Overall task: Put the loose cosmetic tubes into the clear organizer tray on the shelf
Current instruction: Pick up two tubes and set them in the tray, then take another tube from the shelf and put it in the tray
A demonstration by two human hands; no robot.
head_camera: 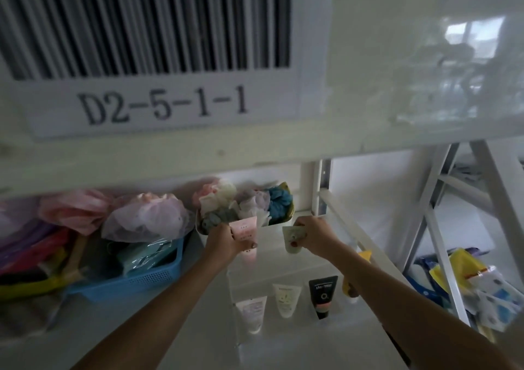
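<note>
Both my arms reach onto a white shelf (283,338). My left hand (224,242) has its fingers wrapped around a pink tube (244,235), held upright. My right hand (310,235) grips a pale green tube (292,239), also upright. Nearer me, a clear organizer tray (241,327) holds a white tube (252,311), a cream tube (285,299) and a black tube (322,294) side by side. A blue basket (133,280) sits to the left. Behind my hands is a bin of scrunchies (246,205).
</note>
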